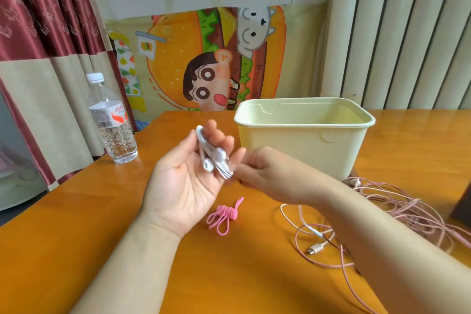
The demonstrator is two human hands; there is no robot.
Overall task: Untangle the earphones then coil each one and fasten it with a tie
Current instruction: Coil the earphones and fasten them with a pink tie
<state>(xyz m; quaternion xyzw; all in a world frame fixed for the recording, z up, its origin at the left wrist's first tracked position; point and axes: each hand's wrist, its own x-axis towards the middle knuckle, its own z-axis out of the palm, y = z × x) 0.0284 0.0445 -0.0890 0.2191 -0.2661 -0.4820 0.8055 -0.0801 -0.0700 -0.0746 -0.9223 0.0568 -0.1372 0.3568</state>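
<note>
White earphones: coiled into a small bundle, held above the table, lying across our left fingers.
Left hand: palm up, fingers curled round the bundle.
Right hand: thumb and fingertips pinch the bundle's lower end; we see them blurred.
Pink ties: bunched on the table, between our forearms.
Pink earphones: loose tangle on the table, right of the ties, near the box.
Box: pale yellow, open-topped, behind our right hand.
Water bottle: upright, far left.
</note>
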